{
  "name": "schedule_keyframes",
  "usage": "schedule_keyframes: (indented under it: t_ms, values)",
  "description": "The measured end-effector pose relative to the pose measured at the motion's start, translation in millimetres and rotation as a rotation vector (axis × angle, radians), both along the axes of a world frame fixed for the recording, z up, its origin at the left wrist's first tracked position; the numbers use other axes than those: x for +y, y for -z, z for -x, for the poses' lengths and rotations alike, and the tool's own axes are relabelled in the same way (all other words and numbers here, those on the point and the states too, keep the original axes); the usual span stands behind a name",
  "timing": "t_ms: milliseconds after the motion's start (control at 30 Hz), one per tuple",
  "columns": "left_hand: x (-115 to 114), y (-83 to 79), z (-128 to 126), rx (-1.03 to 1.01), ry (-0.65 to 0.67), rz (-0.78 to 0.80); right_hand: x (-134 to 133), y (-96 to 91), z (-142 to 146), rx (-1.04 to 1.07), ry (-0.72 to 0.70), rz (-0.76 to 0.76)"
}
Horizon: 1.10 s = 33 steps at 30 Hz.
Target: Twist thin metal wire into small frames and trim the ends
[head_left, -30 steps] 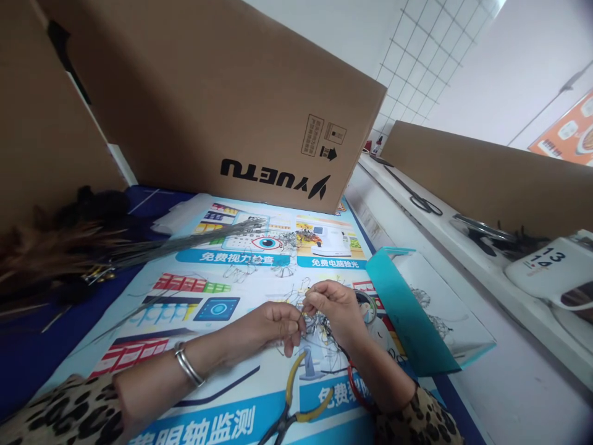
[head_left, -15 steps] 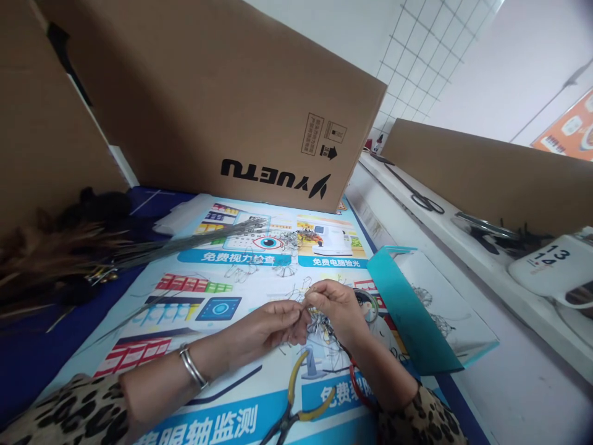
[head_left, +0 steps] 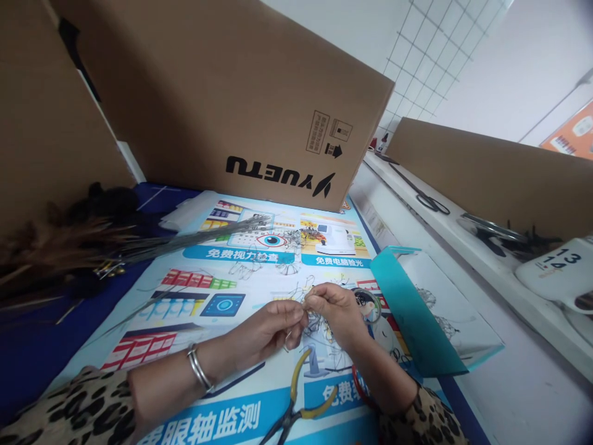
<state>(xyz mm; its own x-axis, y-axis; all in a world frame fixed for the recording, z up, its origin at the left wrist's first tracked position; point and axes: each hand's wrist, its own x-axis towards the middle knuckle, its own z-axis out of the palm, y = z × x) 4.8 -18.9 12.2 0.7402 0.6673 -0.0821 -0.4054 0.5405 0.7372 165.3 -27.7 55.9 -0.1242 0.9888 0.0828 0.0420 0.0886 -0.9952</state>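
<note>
My left hand (head_left: 271, 327), with a silver bangle on its wrist, is closed in a pinch on a thin piece of wire. A small loop shows below its fingers. Fingertip to fingertip with it, my right hand (head_left: 338, 312) pinches the same thin wire. Most of the piece is hidden by the fingers. Under and between the hands lies a tangle of thin bent wires (head_left: 315, 324). Yellow-handled pliers (head_left: 291, 415) lie spread just in front of the hands. Beside my right wrist is a roll of tape (head_left: 370, 306), and a red handle (head_left: 360, 386) shows partly behind the forearm.
A teal open box (head_left: 412, 315) holding wire shapes stands at the right. A bundle of straight wires (head_left: 204, 238) lies at the left beside brown feathery stems (head_left: 60, 241). A large cardboard box (head_left: 241, 99) stands behind. Scissors (head_left: 430, 203) and a white mug (head_left: 551, 272) are on the ledge.
The left hand's lower fingers have curled and shifted slightly, and a small loop now shows beneath them. Both hands keep their pinch. The whole view has shifted slightly.
</note>
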Motion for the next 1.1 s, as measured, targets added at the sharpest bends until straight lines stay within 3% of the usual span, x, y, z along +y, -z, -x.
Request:
schedule_keyframes:
  t_ms: [333,533,767,967,1100]
  values:
    - [-6.7,0.4,-5.9,0.28,-0.217,-0.27,0.0,10.1,5.0,0.008,0.104,0.023]
    - [-4.5,2.1,-5.8,0.403,-0.235,-0.336,0.9,13.5,5.7,0.012,0.133,0.019]
    - [-3.2,6.9,-6.7,0.291,-0.175,-0.303,4.7,4.0,1.3,0.093,0.024,0.118]
    - [-5.5,6.6,-7.0,0.327,-0.184,-0.354,4.0,8.2,4.2,0.178,0.112,0.155]
    - [-7.9,5.5,-8.1,0.269,-0.177,-0.31,5.4,8.2,2.5,0.163,0.038,0.191]
